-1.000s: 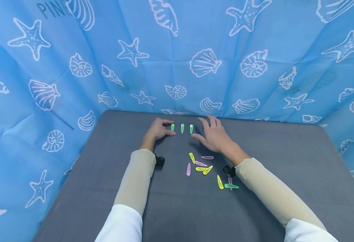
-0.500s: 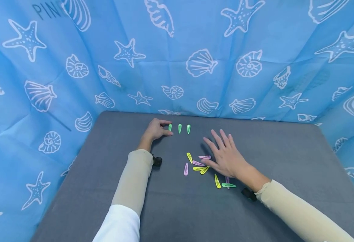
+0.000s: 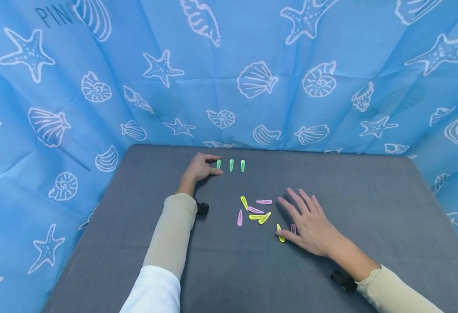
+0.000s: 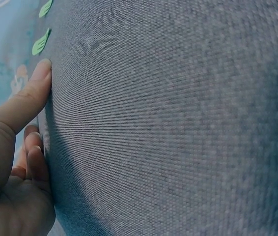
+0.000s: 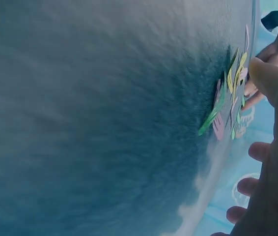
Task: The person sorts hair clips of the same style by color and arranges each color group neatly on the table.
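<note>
Three green snap hair clips stand in a row near the table's far edge. At the leftmost green clip (image 3: 218, 164), my left hand (image 3: 199, 168) holds its thumb and forefinger at the two ends. In the left wrist view, the thumb (image 4: 33, 91) hides that clip, while other green clips (image 4: 41, 42) show beyond it. My right hand (image 3: 315, 228) spreads its fingers above the loose clips, its thumb over a yellow clip (image 3: 279, 227). A purple clip (image 3: 293, 228) lies partly under this hand. The right wrist view shows a green clip (image 5: 213, 114) among the loose ones.
Several yellow clips (image 3: 256, 216) and purple clips (image 3: 239, 217) lie scattered mid-table on the grey cloth (image 3: 229, 269). A blue curtain with shell and starfish prints (image 3: 260, 108) hangs along the table's far edge and sides.
My right hand has drawn back from the rightmost green clip in the row, moving toward me and right, to above the loose clips. My left hand stays at the leftmost green clip.
</note>
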The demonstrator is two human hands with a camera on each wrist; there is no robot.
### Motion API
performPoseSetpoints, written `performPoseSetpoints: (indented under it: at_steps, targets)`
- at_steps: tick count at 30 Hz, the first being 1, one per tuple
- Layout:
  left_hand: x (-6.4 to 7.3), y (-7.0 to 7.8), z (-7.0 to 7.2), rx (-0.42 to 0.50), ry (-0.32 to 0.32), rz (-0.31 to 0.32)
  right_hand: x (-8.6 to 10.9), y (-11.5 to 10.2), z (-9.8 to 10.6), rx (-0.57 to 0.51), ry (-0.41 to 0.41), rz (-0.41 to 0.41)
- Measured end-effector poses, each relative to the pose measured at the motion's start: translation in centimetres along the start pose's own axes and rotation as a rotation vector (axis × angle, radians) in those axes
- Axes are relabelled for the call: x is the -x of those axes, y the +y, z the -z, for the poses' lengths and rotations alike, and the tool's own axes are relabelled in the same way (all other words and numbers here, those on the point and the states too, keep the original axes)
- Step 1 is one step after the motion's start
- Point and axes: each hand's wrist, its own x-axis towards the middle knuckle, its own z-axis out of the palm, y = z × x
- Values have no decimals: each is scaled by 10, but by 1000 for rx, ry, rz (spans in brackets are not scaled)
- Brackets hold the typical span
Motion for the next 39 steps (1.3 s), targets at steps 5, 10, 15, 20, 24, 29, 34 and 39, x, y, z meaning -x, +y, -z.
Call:
performPoseSetpoints:
  at_steps: [5,10,15,20,24,29,34,39]
  targets:
    - [-2,0,-1,-1,-1,2,15,1,4,-24,-26,-27]
    - [-3,0,-1,-6,-1,6,25,2,10,-76,-35,-37]
    - [-2,0,-2,15,-4,11,28,2,13,-143,9,-25]
    - [0,0,-1,9,-5,15,28,2,11,-174,49,18]
    - [3,2,0,18,5,25,28,3,10,-175,58,54]
    - [4,4,-1,16,-3,16,30,4,9,-209,30,46]
    - [4,3,0,6,1,24,28,3,9,-235,-4,50]
    - [2,2,-1,-11,10,25,22,3,20,-255,-5,19]
